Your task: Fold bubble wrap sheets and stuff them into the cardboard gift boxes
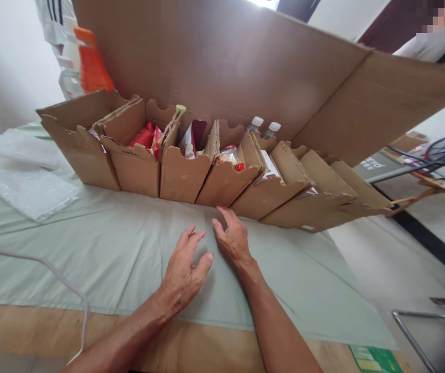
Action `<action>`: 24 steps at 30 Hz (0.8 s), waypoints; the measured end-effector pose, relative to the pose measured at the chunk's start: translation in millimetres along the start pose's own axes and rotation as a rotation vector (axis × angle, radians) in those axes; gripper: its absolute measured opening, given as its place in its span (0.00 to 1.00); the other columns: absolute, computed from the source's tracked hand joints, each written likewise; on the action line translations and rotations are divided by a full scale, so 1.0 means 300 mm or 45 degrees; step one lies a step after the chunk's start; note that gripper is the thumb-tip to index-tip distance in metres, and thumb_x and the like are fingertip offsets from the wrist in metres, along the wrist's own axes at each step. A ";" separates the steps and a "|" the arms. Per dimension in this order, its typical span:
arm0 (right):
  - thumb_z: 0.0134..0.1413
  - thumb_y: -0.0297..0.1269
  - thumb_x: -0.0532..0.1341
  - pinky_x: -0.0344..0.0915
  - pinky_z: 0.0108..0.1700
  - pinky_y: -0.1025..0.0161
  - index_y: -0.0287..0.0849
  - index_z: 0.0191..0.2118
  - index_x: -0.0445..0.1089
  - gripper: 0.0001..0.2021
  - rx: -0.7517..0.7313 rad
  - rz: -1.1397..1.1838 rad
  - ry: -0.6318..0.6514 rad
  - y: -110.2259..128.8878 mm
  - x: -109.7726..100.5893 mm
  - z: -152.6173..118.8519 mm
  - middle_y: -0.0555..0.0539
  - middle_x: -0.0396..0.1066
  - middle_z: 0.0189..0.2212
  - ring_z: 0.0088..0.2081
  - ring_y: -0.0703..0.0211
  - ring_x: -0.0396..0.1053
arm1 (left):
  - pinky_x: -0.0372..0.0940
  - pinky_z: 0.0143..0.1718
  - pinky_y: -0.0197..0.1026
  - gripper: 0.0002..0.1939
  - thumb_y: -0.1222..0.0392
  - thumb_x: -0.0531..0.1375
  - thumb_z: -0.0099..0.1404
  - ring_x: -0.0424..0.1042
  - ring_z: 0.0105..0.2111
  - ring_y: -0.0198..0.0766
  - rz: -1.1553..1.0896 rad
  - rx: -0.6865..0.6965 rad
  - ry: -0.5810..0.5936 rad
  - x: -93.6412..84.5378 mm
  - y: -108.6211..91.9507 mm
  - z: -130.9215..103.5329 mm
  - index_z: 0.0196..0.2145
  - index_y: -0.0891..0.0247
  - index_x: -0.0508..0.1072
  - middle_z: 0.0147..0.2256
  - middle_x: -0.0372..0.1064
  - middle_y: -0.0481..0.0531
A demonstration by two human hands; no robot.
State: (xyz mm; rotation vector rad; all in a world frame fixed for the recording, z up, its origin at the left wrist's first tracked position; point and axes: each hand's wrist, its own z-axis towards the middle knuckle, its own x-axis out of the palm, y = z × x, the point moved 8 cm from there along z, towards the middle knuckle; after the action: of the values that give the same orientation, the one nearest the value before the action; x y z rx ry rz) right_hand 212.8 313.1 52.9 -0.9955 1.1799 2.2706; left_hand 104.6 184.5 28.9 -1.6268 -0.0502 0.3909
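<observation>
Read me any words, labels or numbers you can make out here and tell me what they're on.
None reads for certain.
Grey sheet right of the brown cardboard divider boxes: pale letters, upside down, too blurred.
Red snack packets in the boxes: print too small.
Green printed card at the bottom: blurred.

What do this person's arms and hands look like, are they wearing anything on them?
Nothing is worn. Both forearms are bare right to the picture's edge, with no sleeves showing. The left hand and right hand carry no gloves, rings, watch or wristband that can be seen.
</observation>
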 end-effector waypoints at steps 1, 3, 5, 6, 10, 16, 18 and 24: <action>0.59 0.36 0.57 0.73 0.52 0.50 0.40 0.52 0.75 0.18 -0.002 0.028 -0.018 0.017 -0.015 0.002 0.38 0.79 0.49 0.46 0.49 0.78 | 0.73 0.39 0.45 0.26 0.52 0.56 0.67 0.67 0.61 0.55 -0.025 -0.019 -0.018 -0.006 -0.001 0.000 0.60 0.64 0.69 0.71 0.52 0.66; 0.62 0.38 0.56 0.75 0.45 0.55 0.41 0.54 0.73 0.18 -0.035 0.106 -0.064 0.087 -0.058 0.022 0.41 0.80 0.44 0.39 0.54 0.78 | 0.72 0.40 0.46 0.25 0.52 0.57 0.67 0.68 0.60 0.54 -0.098 -0.057 -0.070 -0.021 0.000 0.001 0.58 0.63 0.71 0.70 0.53 0.64; 0.63 0.37 0.57 0.74 0.43 0.58 0.44 0.61 0.68 0.22 -0.111 0.178 -0.088 0.198 -0.095 0.073 0.45 0.80 0.41 0.36 0.57 0.77 | 0.72 0.42 0.47 0.24 0.52 0.57 0.67 0.68 0.59 0.54 -0.178 -0.082 -0.153 -0.043 0.005 0.002 0.58 0.60 0.71 0.70 0.53 0.62; 0.63 0.37 0.57 0.73 0.43 0.59 0.45 0.65 0.65 0.25 -0.149 0.189 -0.081 0.259 -0.104 0.111 0.47 0.80 0.39 0.35 0.58 0.76 | 0.72 0.43 0.47 0.23 0.52 0.58 0.66 0.68 0.59 0.54 -0.214 -0.084 -0.202 -0.054 0.007 0.002 0.58 0.59 0.71 0.71 0.53 0.61; 0.61 0.33 0.57 0.69 0.43 0.58 0.47 0.66 0.63 0.28 -0.172 -0.012 0.038 0.431 -0.072 0.298 0.50 0.80 0.31 0.32 0.55 0.75 | 0.70 0.50 0.52 0.21 0.54 0.59 0.66 0.68 0.59 0.53 -0.295 -0.047 -0.372 -0.097 0.011 0.000 0.56 0.56 0.72 0.71 0.53 0.59; 0.64 0.31 0.56 0.66 0.39 0.63 0.45 0.42 0.75 0.10 -0.105 -0.212 0.085 0.479 -0.061 0.304 0.49 0.78 0.28 0.33 0.55 0.76 | 0.60 0.63 0.58 0.22 0.55 0.60 0.66 0.64 0.64 0.53 -0.406 0.094 -0.647 -0.219 -0.011 -0.043 0.57 0.56 0.70 0.69 0.55 0.59; 0.66 0.32 0.55 0.65 0.37 0.65 0.45 0.40 0.74 0.09 -0.154 -0.171 0.091 0.485 -0.089 0.195 0.49 0.78 0.28 0.31 0.57 0.76 | 0.59 0.64 0.58 0.27 0.54 0.61 0.65 0.63 0.65 0.54 -0.479 0.121 -0.765 -0.286 0.001 -0.084 0.61 0.57 0.67 0.67 0.59 0.61; 0.67 0.30 0.58 0.66 0.34 0.66 0.44 0.41 0.73 0.07 -0.440 0.024 -0.016 0.528 -0.300 -0.212 0.50 0.78 0.29 0.29 0.62 0.75 | 0.58 0.65 0.63 0.35 0.48 0.66 0.61 0.66 0.62 0.57 -0.491 0.022 -0.932 -0.420 0.073 -0.233 0.63 0.57 0.65 0.62 0.66 0.62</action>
State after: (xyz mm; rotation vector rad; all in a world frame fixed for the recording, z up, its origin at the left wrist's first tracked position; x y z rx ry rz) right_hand 201.2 169.1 181.0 -1.0907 0.8083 2.5462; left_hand 1.6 82.0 38.3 -1.3420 -0.8932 0.6605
